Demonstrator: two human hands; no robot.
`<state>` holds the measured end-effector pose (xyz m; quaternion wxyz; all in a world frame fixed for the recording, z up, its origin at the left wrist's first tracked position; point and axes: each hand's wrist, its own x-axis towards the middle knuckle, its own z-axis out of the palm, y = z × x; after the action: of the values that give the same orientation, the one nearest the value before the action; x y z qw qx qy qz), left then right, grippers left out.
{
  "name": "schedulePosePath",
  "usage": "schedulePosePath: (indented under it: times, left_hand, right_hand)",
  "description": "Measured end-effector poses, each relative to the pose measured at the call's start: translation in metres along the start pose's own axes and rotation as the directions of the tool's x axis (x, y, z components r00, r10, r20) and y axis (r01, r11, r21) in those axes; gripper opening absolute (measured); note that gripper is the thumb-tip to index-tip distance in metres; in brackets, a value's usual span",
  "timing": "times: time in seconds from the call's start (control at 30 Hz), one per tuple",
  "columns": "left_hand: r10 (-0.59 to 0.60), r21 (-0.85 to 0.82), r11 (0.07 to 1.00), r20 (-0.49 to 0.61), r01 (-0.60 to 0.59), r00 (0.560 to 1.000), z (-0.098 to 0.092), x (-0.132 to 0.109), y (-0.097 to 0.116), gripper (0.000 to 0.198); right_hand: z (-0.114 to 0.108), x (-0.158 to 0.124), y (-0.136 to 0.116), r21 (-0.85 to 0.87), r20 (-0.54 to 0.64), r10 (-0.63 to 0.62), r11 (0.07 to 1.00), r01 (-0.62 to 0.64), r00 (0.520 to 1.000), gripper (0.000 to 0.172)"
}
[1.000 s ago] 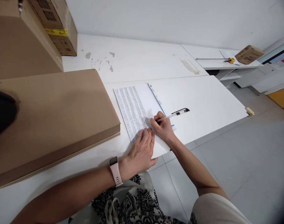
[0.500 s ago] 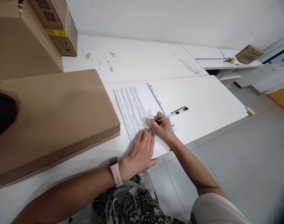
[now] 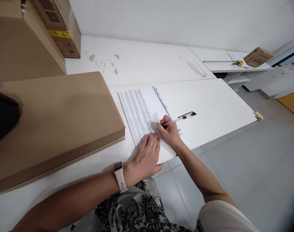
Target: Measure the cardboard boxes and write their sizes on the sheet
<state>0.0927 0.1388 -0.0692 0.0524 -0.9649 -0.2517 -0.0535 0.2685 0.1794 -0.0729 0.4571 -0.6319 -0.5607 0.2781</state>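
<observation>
A sheet of paper [image 3: 149,100] lies on the white table, covered over much of its left part by several columns of small handwritten marks. My right hand [image 3: 170,130] is closed around a pen [image 3: 183,117] with a clear barrel and a black clip. The pen's tip points down at the paper by the end of a column, though my fingers hide the exact contact. My left hand [image 3: 148,153] rests flat on the paper's near edge, fingers stretched out, holding nothing. A watch with a pink band [image 3: 120,177] is on the left wrist.
A large flat cardboard box [image 3: 64,112] lies left of the paper, with a black object [image 3: 4,116] on it. Taller cartons [image 3: 64,35] stand behind. Far right are a yellow tape measure [image 3: 239,62] and a small carton [image 3: 258,57]. A corner guard [image 3: 258,116] caps the table's corner.
Almost nothing differs. The pen's upper end and my right hand have shifted very slightly to the right; my left hand stays on the paper.
</observation>
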Motion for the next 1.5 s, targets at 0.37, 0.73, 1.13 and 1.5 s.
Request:
schedulePosePath:
  times: [0.37, 0.73, 1.13, 1.5]
  left_hand:
    - [0.005, 0.032, 0.999, -0.001, -0.005, 1.0, -0.001, 0.001, -0.001, 0.096]
    - [0.009, 0.002, 1.0, 0.007, -0.009, 1.0, -0.002, 0.0, 0.0, 0.094]
    - [0.007, 0.009, 1.0, 0.023, -0.008, 1.0, -0.003, 0.0, -0.001, 0.093]
    - [-0.006, -0.057, 0.998, 0.056, 0.01, 0.998, -0.001, 0.001, -0.002, 0.095]
  right_hand:
    - [-0.001, 0.0, -0.001, -0.013, -0.012, 0.016, 1.0, -0.016, 1.0, 0.024]
    - [-0.001, 0.0, -0.002, -0.029, -0.005, 0.043, 0.999, -0.043, 0.999, 0.023]
    - [-0.001, 0.001, -0.003, -0.034, -0.013, 0.024, 0.999, -0.025, 1.0, 0.024]
    - [-0.008, 0.009, 0.009, -0.172, -0.156, -0.139, 0.979, 0.111, 0.978, 0.007]
